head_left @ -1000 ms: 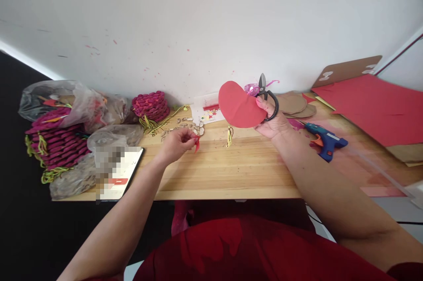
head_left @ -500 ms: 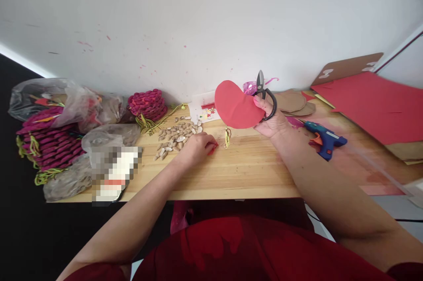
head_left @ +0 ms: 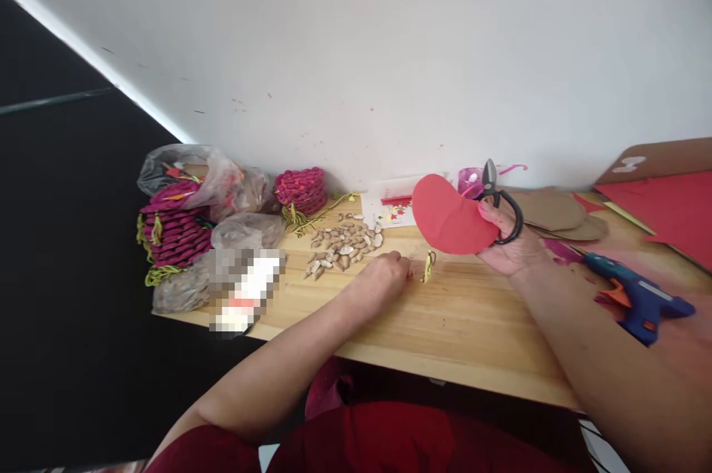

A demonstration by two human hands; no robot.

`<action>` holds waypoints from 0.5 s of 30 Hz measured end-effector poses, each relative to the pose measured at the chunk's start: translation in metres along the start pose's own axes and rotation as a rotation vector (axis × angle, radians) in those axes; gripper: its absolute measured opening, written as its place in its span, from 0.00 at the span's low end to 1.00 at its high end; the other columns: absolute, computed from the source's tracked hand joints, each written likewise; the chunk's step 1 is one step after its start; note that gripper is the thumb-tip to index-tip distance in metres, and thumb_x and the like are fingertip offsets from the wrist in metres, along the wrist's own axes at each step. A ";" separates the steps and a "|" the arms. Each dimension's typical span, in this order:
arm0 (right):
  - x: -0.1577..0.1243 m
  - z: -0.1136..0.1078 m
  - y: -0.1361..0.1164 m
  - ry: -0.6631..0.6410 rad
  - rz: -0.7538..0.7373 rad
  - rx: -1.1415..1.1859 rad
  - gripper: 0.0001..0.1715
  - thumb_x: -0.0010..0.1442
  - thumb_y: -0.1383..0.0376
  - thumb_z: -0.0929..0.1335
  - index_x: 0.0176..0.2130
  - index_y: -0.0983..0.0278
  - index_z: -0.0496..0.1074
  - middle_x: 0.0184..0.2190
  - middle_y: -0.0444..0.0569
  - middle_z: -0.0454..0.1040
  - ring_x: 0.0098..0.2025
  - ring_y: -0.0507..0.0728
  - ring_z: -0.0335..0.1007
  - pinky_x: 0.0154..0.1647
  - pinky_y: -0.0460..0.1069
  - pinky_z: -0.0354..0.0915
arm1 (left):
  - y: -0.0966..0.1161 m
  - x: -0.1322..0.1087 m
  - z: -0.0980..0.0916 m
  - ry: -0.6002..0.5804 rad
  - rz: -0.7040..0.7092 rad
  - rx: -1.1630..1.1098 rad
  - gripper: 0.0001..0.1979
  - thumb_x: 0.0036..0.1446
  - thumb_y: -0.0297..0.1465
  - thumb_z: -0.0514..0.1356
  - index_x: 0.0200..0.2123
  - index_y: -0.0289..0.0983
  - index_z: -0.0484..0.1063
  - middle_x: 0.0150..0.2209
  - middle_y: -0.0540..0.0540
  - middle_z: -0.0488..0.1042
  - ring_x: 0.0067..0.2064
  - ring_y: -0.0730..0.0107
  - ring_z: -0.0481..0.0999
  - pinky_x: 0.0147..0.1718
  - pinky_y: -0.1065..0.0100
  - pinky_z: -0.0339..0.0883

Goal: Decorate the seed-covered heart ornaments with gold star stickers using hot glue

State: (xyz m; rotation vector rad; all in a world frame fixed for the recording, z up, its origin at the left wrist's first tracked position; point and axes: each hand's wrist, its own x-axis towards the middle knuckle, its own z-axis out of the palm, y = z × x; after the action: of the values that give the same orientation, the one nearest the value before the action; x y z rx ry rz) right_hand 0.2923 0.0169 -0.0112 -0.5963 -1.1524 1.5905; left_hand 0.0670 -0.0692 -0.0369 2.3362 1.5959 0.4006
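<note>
The left hand (head_left: 383, 279) is low over the middle of the worktop (head_left: 445, 332), palm down, with its fingers bent inward; its forearm crosses the front edge in a slant from the left. A small red scrap (head_left: 410, 274) shows at its fingertips, but I cannot tell whether this grip is closed on it. Just to the right is a yellow tassel (head_left: 428, 266), and the nuts (head_left: 345, 245) are spread toward the left and the back edge. The right hand (head_left: 503, 236) is raised above the worktop, its palm turned up. Its grip is closed on the red cutout (head_left: 453, 217), with the thumb at the cutout's right end, and it holds also the scissors (head_left: 489, 178), blades upward. The glue gun (head_left: 634, 295) lies beside the right forearm.
</note>
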 end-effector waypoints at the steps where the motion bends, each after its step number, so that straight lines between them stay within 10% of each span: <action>1: 0.000 0.000 0.001 0.007 0.018 0.005 0.14 0.54 0.54 0.77 0.40 0.51 0.75 0.43 0.43 0.84 0.54 0.65 0.78 0.53 0.62 0.75 | 0.000 0.000 0.001 0.013 0.000 -0.026 0.11 0.61 0.21 0.55 0.37 0.33 0.78 0.39 0.37 0.77 0.39 0.58 0.78 0.42 0.61 0.71; 9: 0.001 -0.004 0.012 0.141 0.197 0.027 0.14 0.50 0.58 0.79 0.36 0.53 0.75 0.40 0.47 0.85 0.46 0.67 0.82 0.43 0.58 0.78 | -0.040 -0.023 -0.045 0.232 -0.081 -0.313 0.05 0.60 0.29 0.60 0.35 0.36 0.77 0.31 0.47 0.81 0.30 0.70 0.78 0.28 0.71 0.70; 10: 0.001 -0.004 0.014 0.143 0.202 0.028 0.14 0.50 0.58 0.79 0.36 0.52 0.76 0.41 0.47 0.85 0.46 0.67 0.82 0.43 0.58 0.78 | -0.054 -0.029 -0.063 0.330 -0.117 -0.332 0.07 0.62 0.32 0.59 0.37 0.36 0.76 0.32 0.46 0.81 0.30 0.70 0.78 0.29 0.71 0.70; 12: 0.000 -0.003 0.016 0.145 0.213 0.027 0.15 0.50 0.58 0.79 0.38 0.51 0.77 0.43 0.47 0.85 0.47 0.67 0.82 0.43 0.58 0.78 | -0.087 -0.044 -0.107 0.898 -0.294 -0.341 0.07 0.57 0.34 0.65 0.34 0.35 0.75 0.30 0.48 0.80 0.29 0.70 0.77 0.29 0.70 0.70; 15: -0.001 -0.002 0.018 0.141 0.235 0.021 0.14 0.49 0.59 0.80 0.37 0.51 0.78 0.44 0.50 0.85 0.47 0.68 0.82 0.44 0.57 0.78 | -0.143 -0.066 -0.181 1.326 -0.464 -0.203 0.08 0.66 0.33 0.56 0.43 0.33 0.70 0.35 0.48 0.78 0.33 0.72 0.74 0.34 0.69 0.68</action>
State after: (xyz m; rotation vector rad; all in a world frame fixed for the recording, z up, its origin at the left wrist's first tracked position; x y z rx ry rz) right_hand 0.2862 0.0171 -0.0282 -0.8408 -0.9872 1.7260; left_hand -0.1471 -0.0679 0.0705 1.3615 2.2727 2.1166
